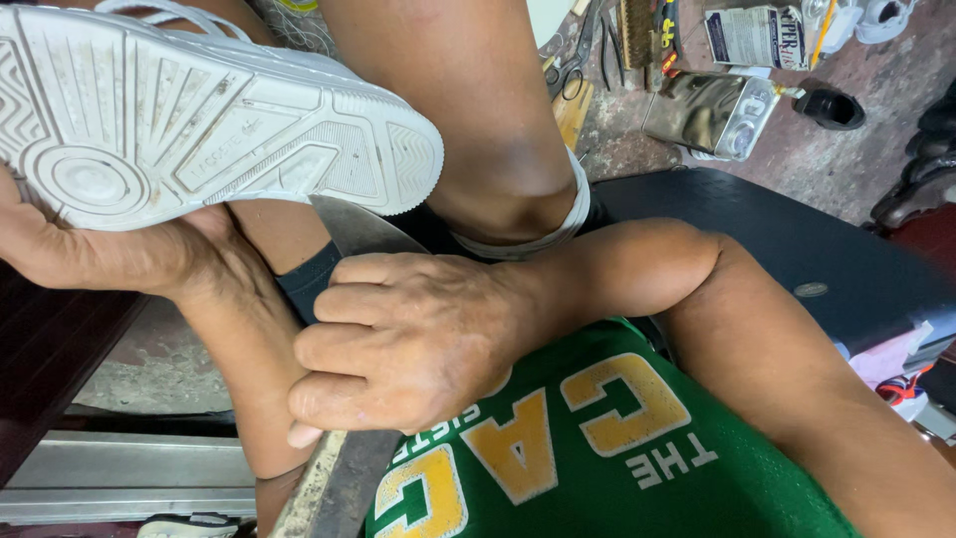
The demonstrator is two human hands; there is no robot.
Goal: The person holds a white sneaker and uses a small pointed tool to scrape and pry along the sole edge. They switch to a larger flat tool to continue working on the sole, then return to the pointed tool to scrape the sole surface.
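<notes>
Right hand (398, 344) fingers (344, 304) curled tight together in a fist around a flat grey blade-like tool (349, 234), which comes out above the knuckles toward the shoe and out below the hand (339, 488); thumb side hidden, so exact grip on the handle cannot be told. Tip of the tool sits just beside the heel edge of the white sneaker (199, 110), near or touching the sole rim; contact itself not clear. Left hand (110, 249) is under the sneaker, palm pressed to the shoe's side, fingertips hidden behind it, so spread or pinched cannot be told; it holds the shoe sole-up, tilted, at upper left of the view. Sole is dirty white with grooved tread. Judgement: the step looks like working the blade at the sole edge, trimming or scraping or prying, early to mid stage since the sole looks whole. Next move would call for a steady left-hand hold and a controlled short push of the blade along the rim, kept away from the left wrist, which is close by. Around: green jersey (597, 438), bare knee (498, 149), scissors (573, 60), metal can (712, 110) on the floor beyond.
</notes>
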